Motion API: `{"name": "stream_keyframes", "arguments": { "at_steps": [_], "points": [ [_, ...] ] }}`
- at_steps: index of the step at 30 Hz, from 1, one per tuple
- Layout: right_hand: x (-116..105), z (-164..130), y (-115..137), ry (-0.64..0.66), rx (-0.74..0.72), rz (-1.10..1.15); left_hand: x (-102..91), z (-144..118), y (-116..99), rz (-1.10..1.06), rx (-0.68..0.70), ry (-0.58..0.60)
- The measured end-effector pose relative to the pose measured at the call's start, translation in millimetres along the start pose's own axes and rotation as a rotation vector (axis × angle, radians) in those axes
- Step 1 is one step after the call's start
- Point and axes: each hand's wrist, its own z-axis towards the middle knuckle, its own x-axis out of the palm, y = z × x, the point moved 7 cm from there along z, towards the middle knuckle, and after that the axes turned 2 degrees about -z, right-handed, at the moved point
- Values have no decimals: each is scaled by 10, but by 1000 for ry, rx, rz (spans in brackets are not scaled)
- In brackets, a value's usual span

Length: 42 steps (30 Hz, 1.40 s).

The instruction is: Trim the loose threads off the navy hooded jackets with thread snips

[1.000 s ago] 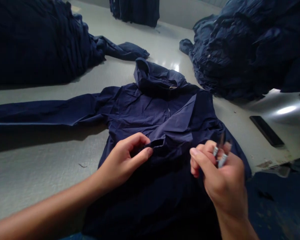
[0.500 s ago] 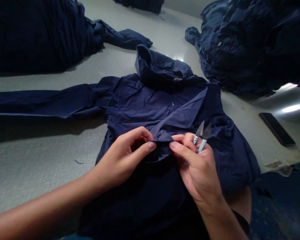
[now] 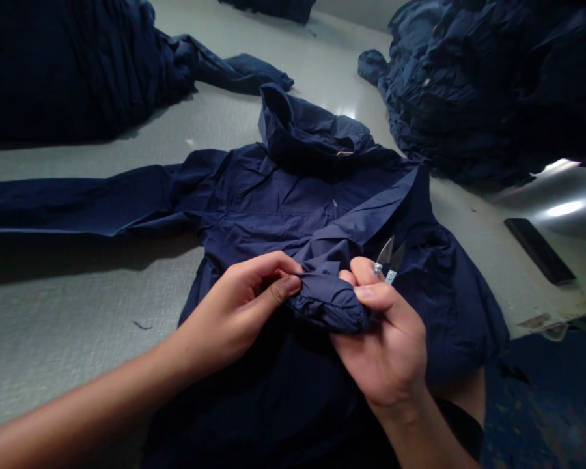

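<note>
A navy jacket (image 3: 273, 189) with a raised collar lies spread in front of me, one sleeve stretched to the left. The end of its other sleeve, a gathered cuff (image 3: 329, 303), is held up over the jacket's lower front. My left hand (image 3: 254, 299) pinches the cuff's left edge between thumb and fingers. At the cuff's right edge, my right hand (image 3: 385, 339) grips the cloth with thumb and forefinger. Thread snips (image 3: 387, 260) also sit in that right hand, blades pointing up and slightly apart; their handles are mostly hidden by the fingers.
Large heaps of navy garments stand at the back left (image 3: 78, 71) and back right (image 3: 469, 91) of the pale table (image 3: 78, 339). A black phone-like object (image 3: 540, 251) lies near the right edge. A loose dark thread (image 3: 141, 325) rests left of the jacket.
The cuff has been turned and opened out, so more of its gathered edge shows. My right hand has shifted slightly down and keeps the snips; my left hand stays nearly in place.
</note>
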Motion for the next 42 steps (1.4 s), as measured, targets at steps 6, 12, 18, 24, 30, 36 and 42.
{"name": "stream_keyframes", "arguments": {
  "at_steps": [6, 12, 18, 24, 30, 36, 42],
  "points": [
    [0, 19, -40, 25, -42, 36, -60, -122, -221, 348, 333, -199],
    [-24, -70, -68, 50, -176, -19, 141, -272, -423, 482, 525, 60],
    [-55, -150, -89, 32, -331, -312, 144, -338, -506, 706, 593, -44],
    [-39, -139, 120, 16, -388, -264, -9, -203, -278, 379, 247, -86],
    [-164, -341, 322, -70, -269, -531, -4, -159, -126, 157, 63, -84],
    [-24, -538, 251, 201, -175, -1028, 68, -193, -102, 124, 26, -11],
    [-60, -470, 156, 256, -148, -1080, 98, -199, -132, 201, 87, 44]
  ]
}}
